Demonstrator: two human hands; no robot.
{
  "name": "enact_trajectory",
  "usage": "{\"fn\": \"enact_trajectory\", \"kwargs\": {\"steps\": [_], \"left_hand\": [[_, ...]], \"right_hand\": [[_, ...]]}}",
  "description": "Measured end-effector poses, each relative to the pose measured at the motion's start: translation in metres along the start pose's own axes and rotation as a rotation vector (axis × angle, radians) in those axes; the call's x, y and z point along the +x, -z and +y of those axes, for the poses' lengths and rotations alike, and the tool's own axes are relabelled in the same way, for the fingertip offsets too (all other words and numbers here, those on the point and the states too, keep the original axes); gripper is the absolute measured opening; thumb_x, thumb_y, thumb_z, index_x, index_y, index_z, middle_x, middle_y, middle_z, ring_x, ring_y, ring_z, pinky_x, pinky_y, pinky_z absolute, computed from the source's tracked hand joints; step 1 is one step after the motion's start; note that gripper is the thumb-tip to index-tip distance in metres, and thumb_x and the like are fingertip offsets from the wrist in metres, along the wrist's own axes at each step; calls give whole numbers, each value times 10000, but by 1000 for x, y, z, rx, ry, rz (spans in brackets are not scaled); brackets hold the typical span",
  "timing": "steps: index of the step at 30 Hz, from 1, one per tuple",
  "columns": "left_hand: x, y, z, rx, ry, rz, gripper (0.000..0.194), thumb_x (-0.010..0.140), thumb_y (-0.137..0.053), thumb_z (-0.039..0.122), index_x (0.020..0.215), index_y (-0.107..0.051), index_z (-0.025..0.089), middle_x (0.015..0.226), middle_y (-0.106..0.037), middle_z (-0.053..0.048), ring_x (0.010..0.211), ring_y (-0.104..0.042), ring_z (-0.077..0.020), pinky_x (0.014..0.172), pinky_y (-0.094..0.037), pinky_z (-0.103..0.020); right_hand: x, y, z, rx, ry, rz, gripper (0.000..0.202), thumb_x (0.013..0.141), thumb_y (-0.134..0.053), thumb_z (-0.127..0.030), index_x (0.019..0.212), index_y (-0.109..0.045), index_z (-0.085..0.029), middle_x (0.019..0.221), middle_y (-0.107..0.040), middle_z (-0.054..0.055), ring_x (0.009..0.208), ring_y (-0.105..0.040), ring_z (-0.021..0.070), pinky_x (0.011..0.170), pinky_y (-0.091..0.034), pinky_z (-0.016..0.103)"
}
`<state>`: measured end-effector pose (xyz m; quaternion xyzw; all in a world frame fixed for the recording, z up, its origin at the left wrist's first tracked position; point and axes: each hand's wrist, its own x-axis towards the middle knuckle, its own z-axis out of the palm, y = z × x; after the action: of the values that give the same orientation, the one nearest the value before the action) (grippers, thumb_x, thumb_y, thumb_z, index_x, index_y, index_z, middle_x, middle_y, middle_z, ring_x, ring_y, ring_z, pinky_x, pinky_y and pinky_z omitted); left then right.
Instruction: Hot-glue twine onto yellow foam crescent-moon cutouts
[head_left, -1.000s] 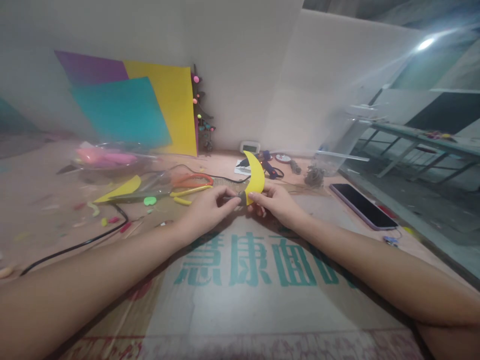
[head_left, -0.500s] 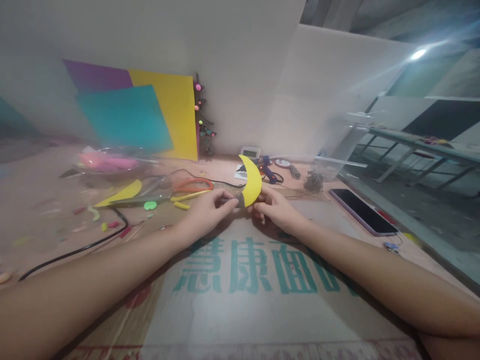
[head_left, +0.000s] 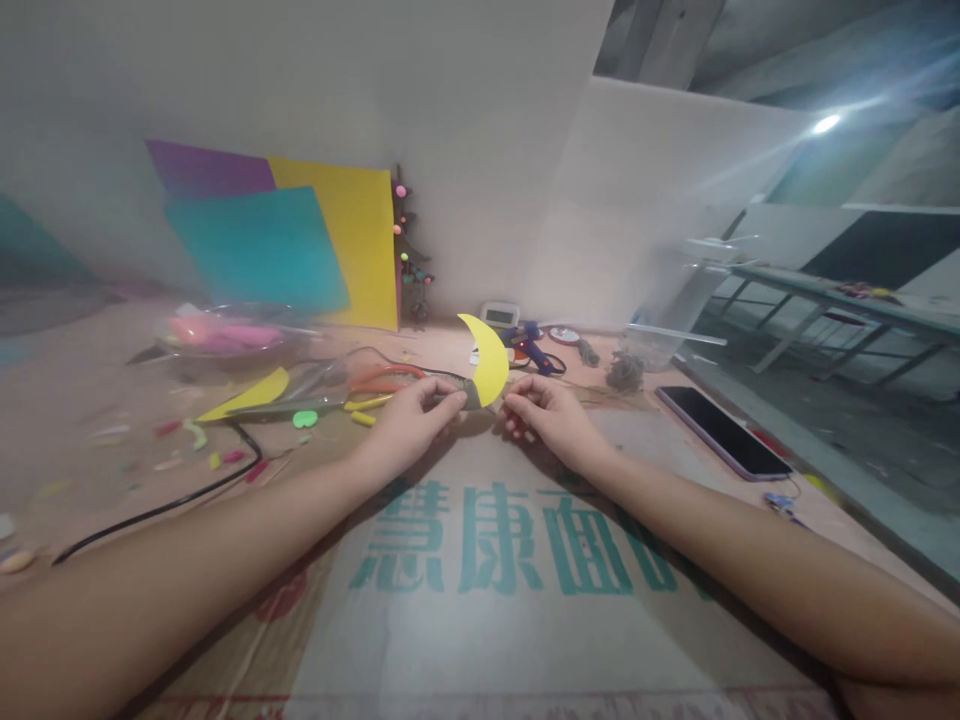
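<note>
A yellow crescent (head_left: 490,360) stands upright between my two hands, with a dark grey piece (head_left: 471,394) at its lower left edge. My left hand (head_left: 429,412) pinches that grey piece between thumb and fingers. Just right of the crescent's lower tip, my right hand (head_left: 538,412) has its thumb and fingers pressed together; what they hold, if anything, is too small to make out.
Scissors (head_left: 300,392), yellow-handled pliers (head_left: 367,404) and clay scraps lie left. Behind the crescent are a blue glue gun (head_left: 531,350) and a small white display (head_left: 500,314). A phone (head_left: 721,432) lies right. Coloured sheets (head_left: 259,250) lean on the wall.
The crescent has shifted slightly left and tilted further left. My right hand's fingers have come away from its edge and pinch near its lower tip. The view has shifted a little.
</note>
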<state>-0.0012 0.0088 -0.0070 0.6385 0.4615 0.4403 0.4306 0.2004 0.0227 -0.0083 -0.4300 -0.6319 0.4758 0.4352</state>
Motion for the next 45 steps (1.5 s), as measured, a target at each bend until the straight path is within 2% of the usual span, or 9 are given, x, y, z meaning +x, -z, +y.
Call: {"fn": "enact_trajectory", "kwargs": {"steps": [2, 5, 12, 23, 30, 34, 37, 41, 45], "left_hand": [[0, 0, 0, 2, -4, -3, 268, 829, -567, 436, 834, -542, 170, 568, -501, 53, 494, -451, -87, 461, -332, -191], [0, 0, -1, 2, -18, -11, 270, 829, -566, 437, 834, -547, 167, 576, -511, 50, 498, -454, -89, 470, -338, -194], [-1, -1, -2, 49, -25, -7, 291, 819, -571, 458, 841, -562, 168, 600, -530, 39, 518, -472, -100, 494, -360, -206], [-1, 0, -4, 107, -42, -26, 281, 830, -562, 460, 826, -567, 179, 592, -536, 42, 524, -487, -107, 500, -372, -213], [-2, 0, -3, 139, -53, -35, 272, 842, -550, 454, 831, -573, 183, 608, -542, 37, 534, -485, -107, 510, -377, -211], [-2, 0, -4, 125, -73, -38, 282, 836, -561, 461, 838, -575, 179, 610, -548, 33, 531, -486, -108, 506, -378, -211], [-3, 0, -5, 112, -94, -53, 284, 840, -560, 460, 853, -580, 177, 616, -548, 32, 535, -489, -107, 506, -378, -212], [-3, 0, -4, 90, -100, -50, 274, 842, -564, 448, 847, -574, 175, 619, -544, 32, 540, -489, -105, 508, -376, -213], [-4, 0, -3, 87, -86, -52, 268, 845, -562, 440, 844, -568, 172, 618, -534, 34, 540, -482, -101, 507, -372, -211]], "right_hand": [[1, -1, 1, 28, 62, -7, 166, 777, -625, -296, 820, -510, -185, 717, -628, -12, 576, -593, 102, 550, -492, 245], [3, -1, 2, -21, 136, -6, 121, 741, -615, -216, 807, -518, -187, 727, -583, -28, 600, -558, 97, 592, -481, 260], [6, 3, 7, -167, 225, 18, 124, 721, -579, -166, 818, -509, -200, 757, -540, -29, 699, -519, 124, 672, -446, 276], [7, 4, 9, -260, 248, 27, 90, 731, -516, -151, 794, -480, -205, 742, -493, -29, 690, -473, 134, 662, -401, 277], [8, 8, 14, -335, 316, 61, 144, 715, -464, -94, 800, -473, -209, 742, -451, -29, 697, -435, 140, 673, -383, 282], [6, 6, 13, -269, 281, 34, 183, 753, -482, -133, 915, -494, -217, 850, -528, -12, 736, -491, 142, 658, -412, 269], [4, 4, 10, -233, 241, 25, 227, 789, -467, -155, 999, -510, -228, 890, -570, -4, 654, -497, 121, 564, -400, 242], [3, 3, 5, -149, 185, -3, 173, 824, -487, -207, 993, -519, -224, 793, -586, -23, 489, -447, 85, 461, -367, 229], [1, 2, -1, -117, 140, -28, 93, 842, -529, -283, 874, -534, -195, 656, -554, -43, 465, -462, 78, 447, -366, 215]]}}
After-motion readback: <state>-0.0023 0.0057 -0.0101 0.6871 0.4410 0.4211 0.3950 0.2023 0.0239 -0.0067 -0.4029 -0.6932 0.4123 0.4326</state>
